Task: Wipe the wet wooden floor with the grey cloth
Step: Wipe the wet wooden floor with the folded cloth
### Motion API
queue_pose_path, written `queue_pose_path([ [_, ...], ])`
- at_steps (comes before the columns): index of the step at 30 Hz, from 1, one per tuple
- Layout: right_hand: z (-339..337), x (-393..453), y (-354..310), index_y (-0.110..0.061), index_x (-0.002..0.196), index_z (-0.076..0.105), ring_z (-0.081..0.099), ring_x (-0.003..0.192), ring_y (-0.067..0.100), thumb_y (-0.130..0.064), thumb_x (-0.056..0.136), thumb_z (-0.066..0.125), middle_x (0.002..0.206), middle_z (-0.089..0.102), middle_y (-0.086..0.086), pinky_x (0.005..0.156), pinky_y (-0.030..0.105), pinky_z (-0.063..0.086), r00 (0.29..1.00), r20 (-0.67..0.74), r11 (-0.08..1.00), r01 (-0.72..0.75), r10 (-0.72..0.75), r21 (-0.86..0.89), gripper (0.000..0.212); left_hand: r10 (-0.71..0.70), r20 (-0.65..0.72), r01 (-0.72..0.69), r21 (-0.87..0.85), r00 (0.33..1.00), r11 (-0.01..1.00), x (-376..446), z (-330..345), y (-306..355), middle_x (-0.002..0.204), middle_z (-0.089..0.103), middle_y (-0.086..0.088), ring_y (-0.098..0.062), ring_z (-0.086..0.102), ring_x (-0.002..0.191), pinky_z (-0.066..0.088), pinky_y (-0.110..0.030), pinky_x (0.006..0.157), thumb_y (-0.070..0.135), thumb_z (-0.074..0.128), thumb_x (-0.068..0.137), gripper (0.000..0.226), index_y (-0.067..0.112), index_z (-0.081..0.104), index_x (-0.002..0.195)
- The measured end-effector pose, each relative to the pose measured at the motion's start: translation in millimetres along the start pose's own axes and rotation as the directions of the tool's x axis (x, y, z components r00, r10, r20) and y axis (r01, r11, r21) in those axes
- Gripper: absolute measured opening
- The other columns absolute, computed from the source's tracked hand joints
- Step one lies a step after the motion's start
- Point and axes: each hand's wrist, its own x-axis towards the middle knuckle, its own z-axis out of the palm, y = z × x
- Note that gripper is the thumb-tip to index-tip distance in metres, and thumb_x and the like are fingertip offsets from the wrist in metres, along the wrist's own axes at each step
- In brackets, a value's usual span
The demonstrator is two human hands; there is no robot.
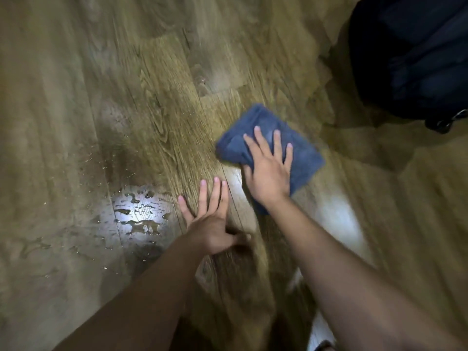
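Head view: the right hand [269, 171] presses flat, fingers straight, on the cloth [268, 148] at about 3 o'clock of the floor [76, 97]. The left hand [212, 224] rests flat. The cloth's long side runs 10 to 4. Puddles [138, 211] at 8 o'clock might get missed, or the left hand could slip.

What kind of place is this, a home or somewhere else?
Probably a room in a home, though little shows. The floor is wood-look planks with spilled water, a hand presses a cloth on it, and a dark bag sits nearby.
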Motion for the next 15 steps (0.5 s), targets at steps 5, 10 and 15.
queue_pose_path([
  [5,-1,-74,71,-0.035,0.152,0.031,0.009,0.152,0.026,-0.04,0.086,0.05,0.163,0.019,-0.01,0.12,0.057,0.009,0.997,-0.017,0.996,-0.072,0.072,-0.049,0.069,-0.011,-0.09,0.003,-0.088,0.996,0.996,21,-30,5,0.141,-0.059,0.014,-0.012,-0.056,0.13,-0.034,-0.07,0.095,0.092,0.048,0.066,0.13,0.038,-0.042,0.144],
  [10,-19,-39,114,-0.032,0.151,0.031,0.008,0.151,0.031,-0.038,0.092,0.055,0.164,0.016,-0.009,0.117,0.061,0.007,0.907,-0.091,0.912,-0.407,0.411,0.056,0.064,-0.122,-0.035,0.115,-0.156,0.992,0.981,48,-53,17,0.132,-0.067,0.008,-0.018,-0.064,0.121,-0.032,-0.073,0.093,0.079,0.075,0.06,0.153,0.036,-0.052,0.134],
  [15,-29,62,103,-0.031,0.154,0.027,0.002,0.15,0.037,-0.038,0.095,0.051,0.165,0.011,-0.008,0.116,0.064,0.002,0.815,-0.106,0.82,-0.557,0.57,0.129,0.064,-0.114,0.0,0.113,-0.155,0.993,0.981,48,-52,15,0.133,-0.067,0.006,-0.021,-0.064,0.12,-0.031,-0.075,0.092,0.079,0.075,0.059,0.155,0.033,-0.05,0.137],
])
